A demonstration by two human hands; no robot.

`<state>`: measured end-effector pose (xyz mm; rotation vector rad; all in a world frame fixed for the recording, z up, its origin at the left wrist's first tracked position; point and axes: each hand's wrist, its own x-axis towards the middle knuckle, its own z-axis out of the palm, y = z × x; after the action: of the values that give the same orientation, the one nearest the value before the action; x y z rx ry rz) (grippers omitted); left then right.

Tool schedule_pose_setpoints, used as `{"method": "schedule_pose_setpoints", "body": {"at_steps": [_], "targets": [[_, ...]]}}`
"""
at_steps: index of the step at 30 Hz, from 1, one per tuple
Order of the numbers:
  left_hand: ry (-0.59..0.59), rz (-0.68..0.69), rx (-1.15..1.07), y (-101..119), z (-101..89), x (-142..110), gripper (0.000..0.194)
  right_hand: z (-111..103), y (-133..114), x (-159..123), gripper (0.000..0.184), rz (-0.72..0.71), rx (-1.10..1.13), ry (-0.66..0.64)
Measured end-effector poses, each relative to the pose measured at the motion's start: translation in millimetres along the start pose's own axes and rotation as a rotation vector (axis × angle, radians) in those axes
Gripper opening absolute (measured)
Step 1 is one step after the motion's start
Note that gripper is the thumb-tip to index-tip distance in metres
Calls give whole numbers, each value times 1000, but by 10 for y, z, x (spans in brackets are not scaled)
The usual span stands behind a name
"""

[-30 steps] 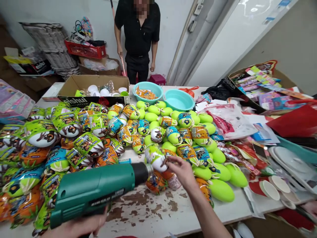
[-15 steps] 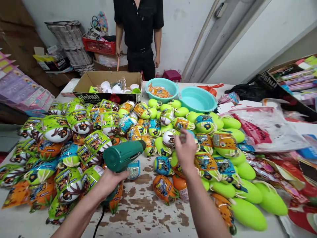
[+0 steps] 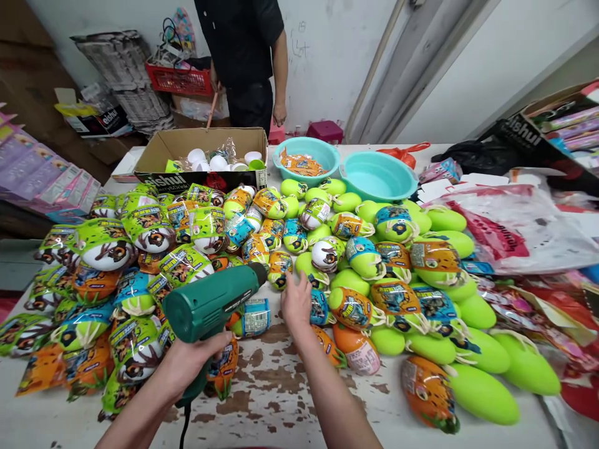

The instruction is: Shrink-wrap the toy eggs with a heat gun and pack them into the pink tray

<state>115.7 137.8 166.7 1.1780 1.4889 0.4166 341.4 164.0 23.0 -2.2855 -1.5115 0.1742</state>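
My left hand point(image 3: 189, 365) is wrapped round the handle of a green heat gun point(image 3: 213, 299), whose dark nozzle points right across the table. My right hand point(image 3: 296, 304) reaches among the egg-shaped toys with its fingers slightly apart, and no toy shows in it. Just past its fingertips lie a small orange-wrapped egg point(image 3: 279, 267) and a green egg point(image 3: 309, 268). A blue-wrapped egg point(image 3: 319, 307) is close beside the hand on the right. Below the nozzle, a blue-labelled egg point(image 3: 256, 317) rests on the table. An orange carrot-like toy point(image 3: 223, 365) lies beside the heat gun's handle.
Many wrapped eggs point(image 3: 107, 243) are heaped on the left, with bare green eggs point(image 3: 484, 393) on the right. Behind stand an open carton point(image 3: 201, 181) and two turquoise basins point(image 3: 379, 178). A person point(image 3: 243, 62) stands across the table point(image 3: 262, 405). The heat gun's cord point(image 3: 185, 427) trails down.
My right hand has moved left and nearer, away from the white-and-brown egg. The heat gun has shifted slightly left. The person opposite has turned and moved left in view.
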Motion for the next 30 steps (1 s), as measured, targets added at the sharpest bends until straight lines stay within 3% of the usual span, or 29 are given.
{"method": "schedule_pose_setpoints", "body": {"at_steps": [3,7,9,11,14,18,21,23,26,30], "targets": [[-21,4,7,-36,-14,0,35,70,-29,-8,47,30,75,-47],[-27,39,57,-32,-10,52,29,89,-98,138,39,229,91,-96],[-14,87,81,-8,-13,62,27,56,-105,213,30,262,83,-103],[-12,96,82,17,-28,51,27,-10,-65,238,25,186,83,-66],[-36,79,70,29,-88,0,29,-194,81,170,24,-64,93,28],[-126,44,23,28,-203,-104,29,-608,345,13,27,-362,203,57],[-175,-31,-42,84,-280,-173,28,-939,495,-62,25,-431,383,40],[-216,-42,-103,144,-329,-205,26,-1083,554,-94,18,-343,530,39],[-214,-17,-210,205,-409,-255,27,-1121,580,-142,9,1,885,7],[-161,-46,-252,164,-501,-400,29,-994,478,-218,37,498,1352,-48]]}}
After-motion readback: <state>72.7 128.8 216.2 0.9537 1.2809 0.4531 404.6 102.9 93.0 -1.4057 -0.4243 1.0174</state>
